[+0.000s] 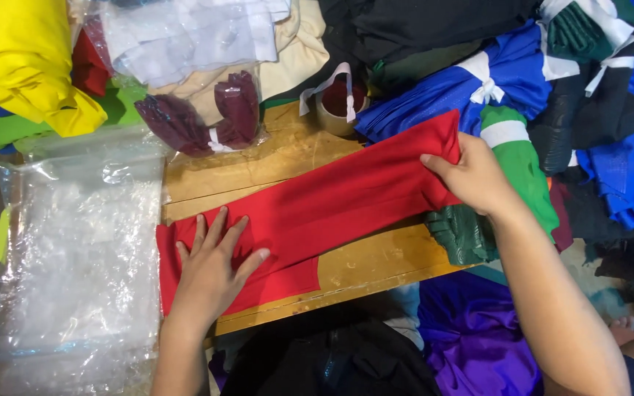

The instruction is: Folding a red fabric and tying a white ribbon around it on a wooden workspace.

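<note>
A: Left hand [210, 271]?

B: Flat, palm down, fingers spread, pressing the near left end of the long folded red fabric piece [317, 213]. Forearm comes straight up from the bottom edge. Nothing gripped, just pinning the cloth.

A: Right hand [471, 176]?

B: Closed on the far right end of the same cloth, thumb on top, fingers tucked under the edge. Forearm runs in from the lower right, wrist bent slightly inward.

A: Where does the cloth lie?

B: Diagonally across the yellow wooden plank tabletop [376, 260], low left to high right, pulled fairly taut between both hands.

A: Around it?

B: Stack of clear plastic bags [75, 249] just left of the left hand. Bagged dark maroon garment [207, 114] beyond the cloth. Roll of brown packing tape [339, 103] near the top middle. Folded green garment with a white band [519, 158] just beside the right hand, blue shiny bundles [471, 77] behind it. Yellow fabric pile [16, 59] top left, purple satin cloth [478, 330] below the table edge.
</note>
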